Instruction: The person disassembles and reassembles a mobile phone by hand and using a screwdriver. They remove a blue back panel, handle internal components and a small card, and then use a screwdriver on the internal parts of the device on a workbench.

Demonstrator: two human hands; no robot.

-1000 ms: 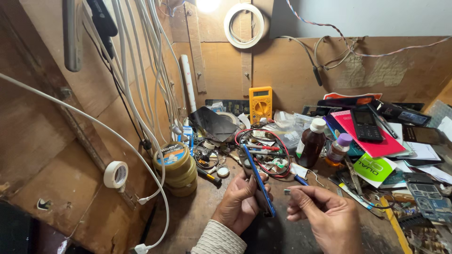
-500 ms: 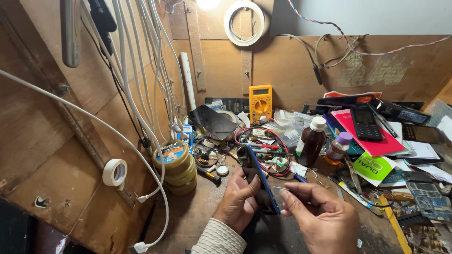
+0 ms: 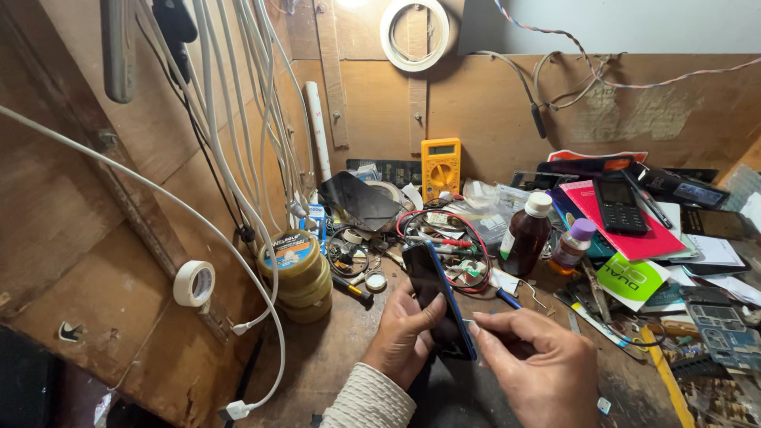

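My left hand grips a dark smartphone with a blue frame, held on edge above the wooden bench, its back toward the left. My right hand is just right of the phone's lower end, thumb and forefinger pinched together at the phone's edge on something too small to make out. The phone's lower end is hidden between the two hands.
A stack of yellow tins stands at left near a tape roll. Behind are a yellow multimeter, red and black leads, a brown bottle, a small purple-capped bottle and a keypad phone on a pink book. White cables hang at left.
My right hand has moved left and closed in on the phone's lower edge. The left hand keeps holding the phone, now tilted a little more upright.
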